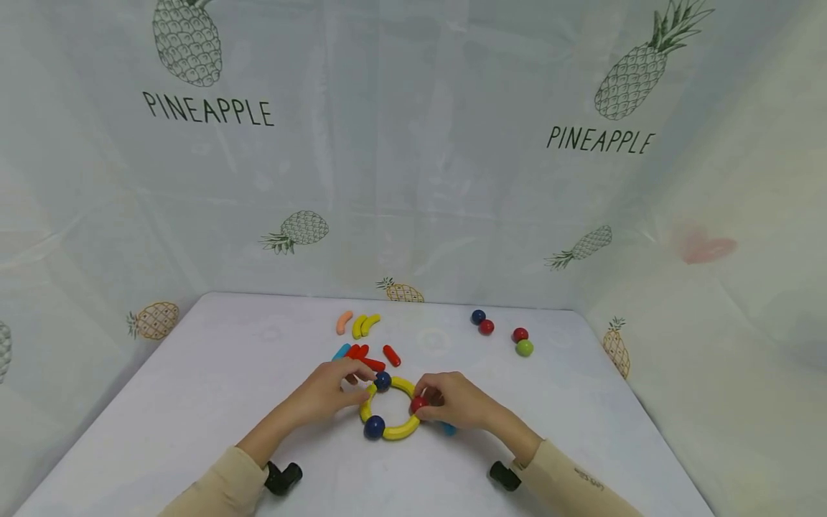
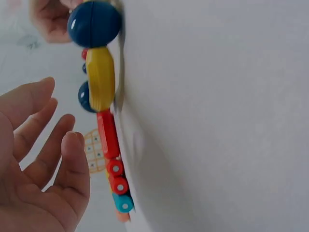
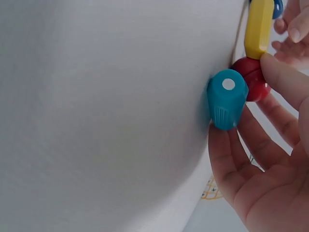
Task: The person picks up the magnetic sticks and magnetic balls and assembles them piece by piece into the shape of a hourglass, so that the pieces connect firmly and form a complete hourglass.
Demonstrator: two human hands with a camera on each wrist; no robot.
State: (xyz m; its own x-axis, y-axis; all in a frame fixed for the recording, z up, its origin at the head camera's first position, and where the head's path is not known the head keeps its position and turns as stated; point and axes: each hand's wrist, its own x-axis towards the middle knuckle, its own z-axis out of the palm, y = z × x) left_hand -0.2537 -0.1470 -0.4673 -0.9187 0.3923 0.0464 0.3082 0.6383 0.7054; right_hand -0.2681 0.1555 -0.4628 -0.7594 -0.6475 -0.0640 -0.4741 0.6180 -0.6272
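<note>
Curved yellow sticks (image 1: pixel 402 431) and balls form a ring on the table. A dark blue ball (image 1: pixel 374 428) sits at its near left, another dark blue ball (image 1: pixel 382 380) at the far side. On the ring's right, my right hand (image 1: pixel 455 402) pinches a red ball (image 3: pixel 251 77) between thumb and fingers; the thumb is also by the end of a yellow stick (image 3: pixel 259 29). A teal stick (image 3: pixel 225 101) lies beside that ball, close to the fingers. Left of the ring, my left hand (image 2: pixel 43 154) has its fingers spread and relaxed, apart from the pieces in the left wrist view.
Red sticks (image 1: pixel 391 355) and a blue stick (image 1: pixel 341 352) lie just beyond the ring. Farther back are two yellow sticks (image 1: pixel 365 325) and a peach stick (image 1: pixel 344 322). At the back right are a dark blue ball (image 1: pixel 478 317), two red balls (image 1: pixel 486 327) and a green ball (image 1: pixel 525 347).
</note>
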